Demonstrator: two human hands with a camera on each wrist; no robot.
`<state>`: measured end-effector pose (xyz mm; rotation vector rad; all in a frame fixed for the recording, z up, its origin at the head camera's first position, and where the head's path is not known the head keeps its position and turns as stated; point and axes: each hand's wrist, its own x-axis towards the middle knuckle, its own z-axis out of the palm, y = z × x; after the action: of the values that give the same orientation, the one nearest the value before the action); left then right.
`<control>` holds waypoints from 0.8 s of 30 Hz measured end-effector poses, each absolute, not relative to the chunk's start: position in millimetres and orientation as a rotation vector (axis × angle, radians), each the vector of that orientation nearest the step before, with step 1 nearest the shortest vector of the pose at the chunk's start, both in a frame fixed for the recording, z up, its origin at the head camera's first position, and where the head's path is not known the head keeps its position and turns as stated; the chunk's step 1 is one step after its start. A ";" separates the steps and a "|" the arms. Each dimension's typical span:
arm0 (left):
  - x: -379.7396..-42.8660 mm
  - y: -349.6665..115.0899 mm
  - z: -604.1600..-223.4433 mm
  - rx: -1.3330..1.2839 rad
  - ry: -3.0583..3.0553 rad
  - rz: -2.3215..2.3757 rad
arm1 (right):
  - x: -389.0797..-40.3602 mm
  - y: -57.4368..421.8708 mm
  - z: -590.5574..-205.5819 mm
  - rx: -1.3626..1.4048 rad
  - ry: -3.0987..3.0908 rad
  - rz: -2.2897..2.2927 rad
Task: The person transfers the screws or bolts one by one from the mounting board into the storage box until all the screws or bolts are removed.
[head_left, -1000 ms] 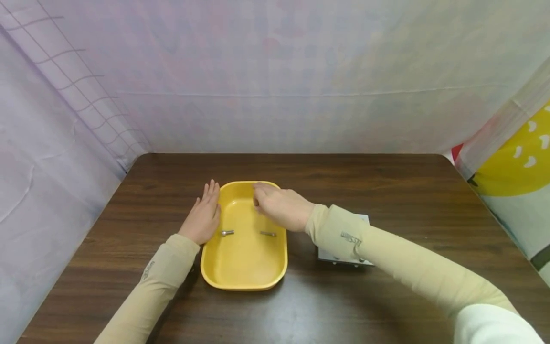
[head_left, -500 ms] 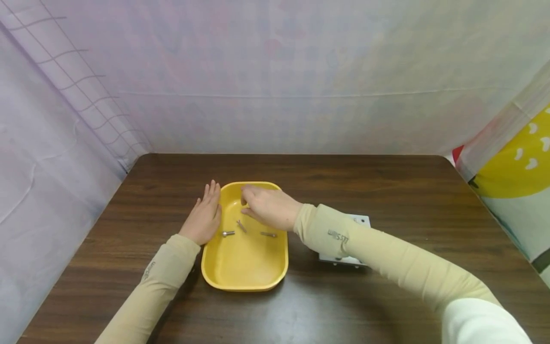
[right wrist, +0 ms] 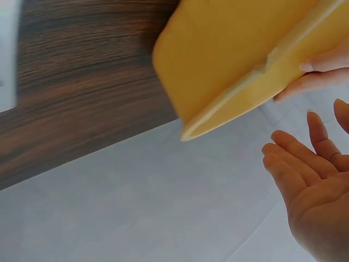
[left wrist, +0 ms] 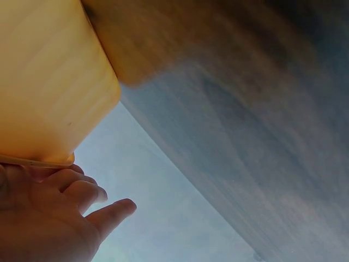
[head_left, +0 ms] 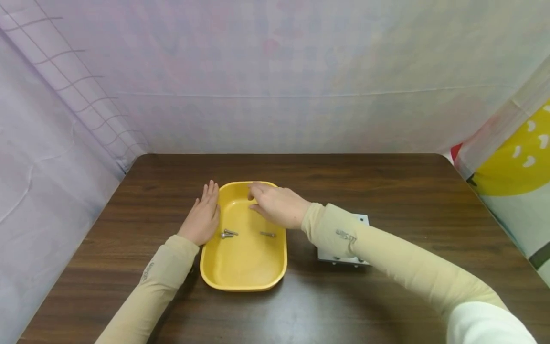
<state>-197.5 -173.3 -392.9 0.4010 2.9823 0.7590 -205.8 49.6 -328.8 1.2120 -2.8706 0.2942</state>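
A yellow tray (head_left: 245, 272) with raised walls holds three silver bolts. Two of them, one bolt (head_left: 231, 232) and another bolt (head_left: 226, 235), lie close together left of the tray's middle. The third bolt (head_left: 267, 234) lies nearer the right wall. My left hand (head_left: 202, 216) rests against the tray's left rim, fingers extended; in the left wrist view its fingers (left wrist: 82, 191) are at the rim. Above the tray's far right part is my right hand (head_left: 279, 205). The right wrist view shows that hand (right wrist: 316, 185) with loosely spread fingers and nothing seen between them.
To the right of the tray, a light metal plate (head_left: 363, 219) with holes and small pegs beneath lies partly hidden under my right forearm. The dark wooden table (head_left: 386, 186) ends at a pale curtain (head_left: 275, 119) behind.
A third bolt has dropped from my right hand into the tray and come to lie beside the left bolt. The right hand went left, then back right. The left hand stays put.
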 end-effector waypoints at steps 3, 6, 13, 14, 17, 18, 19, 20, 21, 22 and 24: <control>-197.6 -173.9 -392.4 0.403 2.980 0.765 | -206.8 58.9 -327.6 1.180 -2.894 0.324; -197.9 -174.2 -391.8 0.408 2.984 0.774 | -208.4 69.6 -326.0 1.142 -2.915 0.325; -198.6 -173.5 -391.9 0.407 2.994 0.773 | -208.5 100.5 -322.8 1.037 -2.945 0.312; -198.5 -173.4 -391.8 0.405 2.992 0.774 | -208.3 105.2 -323.2 1.024 -2.942 0.321; -198.1 -173.4 -391.5 0.399 2.982 0.778 | -205.6 120.5 -325.3 0.991 -2.916 0.340; -197.9 -173.3 -391.4 0.398 2.979 0.779 | -204.7 125.9 -326.4 0.984 -2.909 0.341; -197.7 -173.3 -391.4 0.398 2.978 0.778 | -203.2 131.2 -327.6 0.980 -2.898 0.340; -197.6 -173.3 -391.4 0.398 2.974 0.779 | -201.6 136.4 -329.0 0.967 -2.892 0.342; -197.4 -173.3 -391.3 0.397 2.973 0.779 | -199.9 141.8 -330.3 0.955 -2.896 0.342; -197.3 -173.3 -391.2 0.397 2.971 0.780 | -198.3 147.2 -331.8 0.941 -2.905 0.346; -197.0 -173.5 -390.9 0.395 2.971 0.781 | -193.9 158.1 -334.4 0.906 -2.938 0.363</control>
<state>-197.0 -173.5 -390.9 0.3949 2.9713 0.7814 -193.9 158.1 -334.4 0.9055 -2.9376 0.3628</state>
